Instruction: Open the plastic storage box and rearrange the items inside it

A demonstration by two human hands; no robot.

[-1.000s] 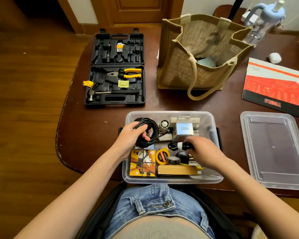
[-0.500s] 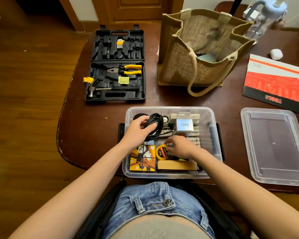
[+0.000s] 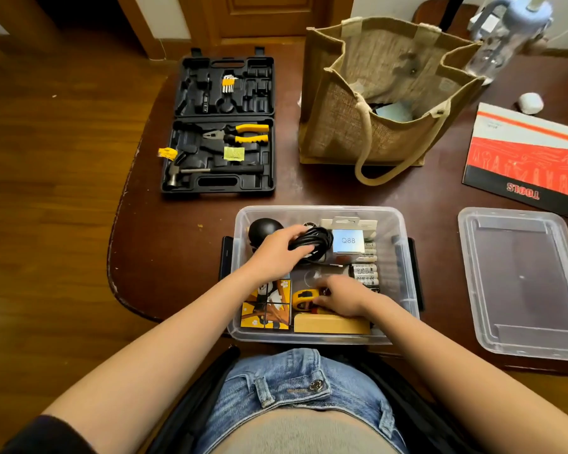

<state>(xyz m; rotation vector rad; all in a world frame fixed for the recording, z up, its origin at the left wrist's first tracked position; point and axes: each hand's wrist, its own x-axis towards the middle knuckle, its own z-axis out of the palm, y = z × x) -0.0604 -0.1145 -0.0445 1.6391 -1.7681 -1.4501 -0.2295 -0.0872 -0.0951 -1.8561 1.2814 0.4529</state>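
Observation:
The clear plastic storage box (image 3: pixel 404 244) stands open at the table's front edge, its lid (image 3: pixel 522 283) lying to the right. My left hand (image 3: pixel 276 253) grips a coiled black cable (image 3: pixel 312 242) near the box's back, beside a black round object (image 3: pixel 263 229). My right hand (image 3: pixel 341 298) reaches low into the box, fingers on a yellow tape measure (image 3: pixel 304 298). Also inside are a picture cube puzzle (image 3: pixel 266 306), a tan block (image 3: pixel 332 324), batteries (image 3: pixel 364 273) and a small Q88 box (image 3: pixel 348 240).
An open black tool case (image 3: pixel 220 126) with pliers and a hammer lies at the back left. A jute bag (image 3: pixel 384 96) stands behind the box. A red TOOLS booklet (image 3: pixel 528 155), a water bottle (image 3: pixel 505 34) and a small white object (image 3: pixel 531 102) are at the right.
My right hand has moved left and down from the box's middle to the tape measure. My left hand has carried the coiled cable toward the back of the box.

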